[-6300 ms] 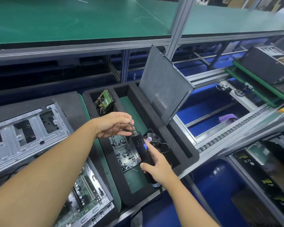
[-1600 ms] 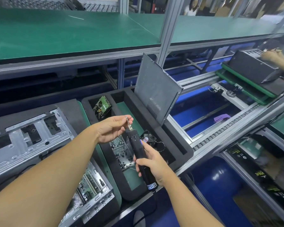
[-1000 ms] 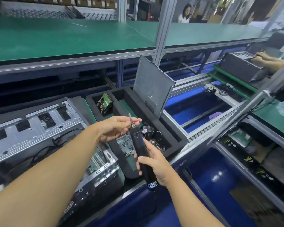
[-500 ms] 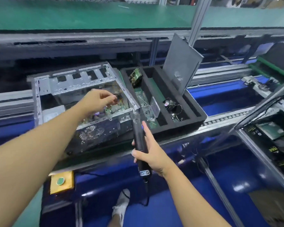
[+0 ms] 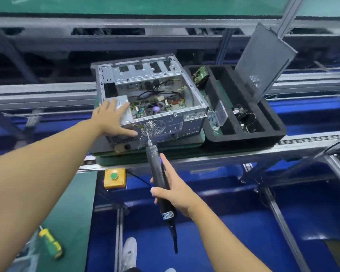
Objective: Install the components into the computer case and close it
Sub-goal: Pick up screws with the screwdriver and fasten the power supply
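The open silver metal computer case (image 5: 173,122) sits just in front of both hands, with its back wall facing the person. The left hand (image 5: 111,119) lies flat with its fingers straight and spread. It rests on the silver box-shaped power supply (image 5: 124,107) in the case's near left corner, and its thumb touches the back wall. The right hand (image 5: 174,188) is wrapped around the long black electric screwdriver (image 5: 159,173). The tool points up and away from this hand, leaning a little left. Its thin tip is at the back wall, just right of the left thumb and beside the round fan grille (image 5: 153,127). I think a screw goes in there, so the right hand must push straight along the tool while the left hand steadies the box. I cannot tell if a screw sits on the tip.
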